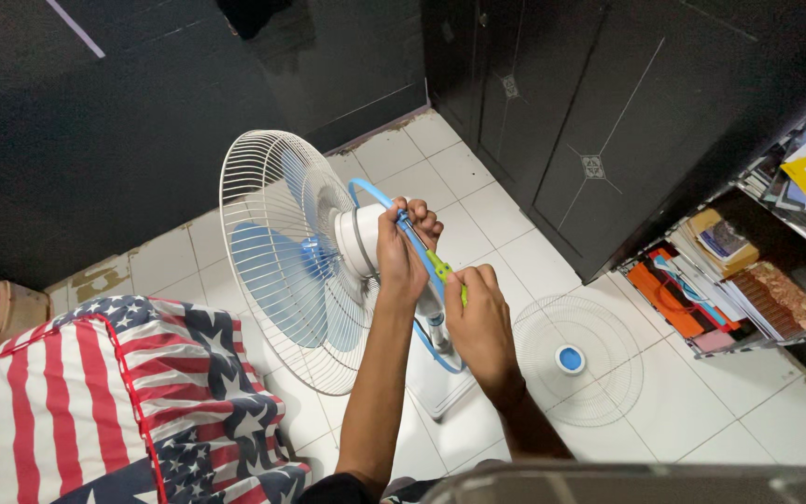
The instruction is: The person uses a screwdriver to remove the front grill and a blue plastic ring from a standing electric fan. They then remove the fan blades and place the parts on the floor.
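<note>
Head view: your left hand [401,254] grips the blue rim [366,191] behind the fan [296,257], while your right hand [479,317] clasps a green-handled screwdriver [442,271] against it.

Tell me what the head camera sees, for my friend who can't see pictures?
Two hands work on a white fan with blue blades standing on a white tiled floor: the left hand grips the blue band behind the motor, and the right hand holds a green-handled tool against it. A loose round fan guard lies on the floor nearby, with a striped, starred cushion at the left.
</note>
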